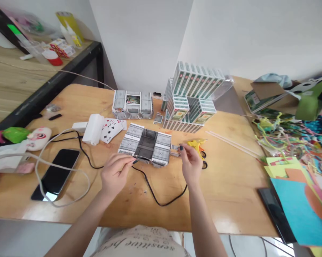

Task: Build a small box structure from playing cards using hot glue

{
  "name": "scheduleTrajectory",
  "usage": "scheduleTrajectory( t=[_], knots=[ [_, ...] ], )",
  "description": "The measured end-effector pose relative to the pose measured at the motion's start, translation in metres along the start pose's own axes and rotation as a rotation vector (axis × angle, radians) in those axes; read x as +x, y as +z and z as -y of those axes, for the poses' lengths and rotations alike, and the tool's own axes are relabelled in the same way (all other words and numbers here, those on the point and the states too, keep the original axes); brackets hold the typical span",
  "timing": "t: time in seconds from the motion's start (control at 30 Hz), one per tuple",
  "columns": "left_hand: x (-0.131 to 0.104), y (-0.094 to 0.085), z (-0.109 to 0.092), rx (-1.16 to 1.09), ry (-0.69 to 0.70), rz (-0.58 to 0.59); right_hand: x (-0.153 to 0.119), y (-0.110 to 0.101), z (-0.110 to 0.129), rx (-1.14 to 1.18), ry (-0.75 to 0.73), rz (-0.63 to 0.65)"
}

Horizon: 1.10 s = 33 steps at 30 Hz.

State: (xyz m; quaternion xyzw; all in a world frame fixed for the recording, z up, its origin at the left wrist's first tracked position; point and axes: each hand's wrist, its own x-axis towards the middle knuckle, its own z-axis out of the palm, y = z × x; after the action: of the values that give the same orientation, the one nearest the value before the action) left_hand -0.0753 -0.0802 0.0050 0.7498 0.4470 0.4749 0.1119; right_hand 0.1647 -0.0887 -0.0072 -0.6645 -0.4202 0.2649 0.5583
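A box built from playing cards [134, 141], with a dark open hollow in its middle, lies on the table in front of me. My left hand [116, 171] is at its near left corner, thumb and fingertips pinched together. What they hold, if anything, is too small to make out. On the box's right side, my right hand [190, 160] pinches a small cut piece of playing card [174, 150]. Just behind that hand lies a yellow glue gun [195, 144], partly covered by the fingers. A second playing-card box [132, 104] stands farther back.
Stacked card packs [190, 103] rise behind the box. Loose playing cards [111, 129] and a white block [92, 129] lie to the left, near a phone [57, 173] and looping cables. Scissors handles [204, 164] show beside my right hand. Coloured paper [301, 203] lies at right.
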Motion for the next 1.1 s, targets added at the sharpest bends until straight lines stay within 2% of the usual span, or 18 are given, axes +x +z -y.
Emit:
scheduleTrajectory(
  t=[0.13,0.23,0.37,0.5,0.57,0.67,0.73,0.83,0.9,1.0,1.1],
  knots=[
    [-0.008,0.011,-0.008,-0.078,0.008,0.078,-0.034,-0.010,-0.005,-0.001,0.109,0.111],
    [-0.012,0.018,-0.012,-0.115,-0.006,0.134,-0.051,-0.011,-0.006,-0.129,0.166,0.180],
    [-0.016,0.025,-0.014,-0.144,0.012,0.143,-0.058,-0.001,-0.004,-0.382,0.144,0.311],
    [-0.019,0.028,-0.013,-0.175,-0.005,0.114,-0.056,0.006,-0.001,-0.561,0.070,0.345],
    [-0.019,0.029,-0.013,-0.179,-0.022,0.115,-0.054,0.003,0.000,-0.510,0.062,0.396],
    [-0.018,0.030,-0.017,-0.174,-0.018,0.099,-0.051,-0.009,-0.001,-0.238,0.155,0.423],
    [-0.015,0.031,-0.021,-0.156,0.034,0.078,-0.047,-0.018,-0.002,-0.065,0.231,0.300],
    [-0.009,0.031,-0.026,-0.075,0.196,0.050,-0.042,-0.028,0.000,0.069,0.277,0.026],
    [-0.002,0.030,-0.029,-0.012,0.309,0.021,-0.040,-0.030,0.004,0.117,0.285,-0.055],
    [0.009,0.026,-0.032,0.042,0.421,-0.034,-0.042,-0.026,0.016,0.174,0.265,0.016],
    [0.020,0.022,-0.034,0.060,0.472,-0.076,-0.047,-0.019,0.031,0.207,0.181,0.219]
  ],
)
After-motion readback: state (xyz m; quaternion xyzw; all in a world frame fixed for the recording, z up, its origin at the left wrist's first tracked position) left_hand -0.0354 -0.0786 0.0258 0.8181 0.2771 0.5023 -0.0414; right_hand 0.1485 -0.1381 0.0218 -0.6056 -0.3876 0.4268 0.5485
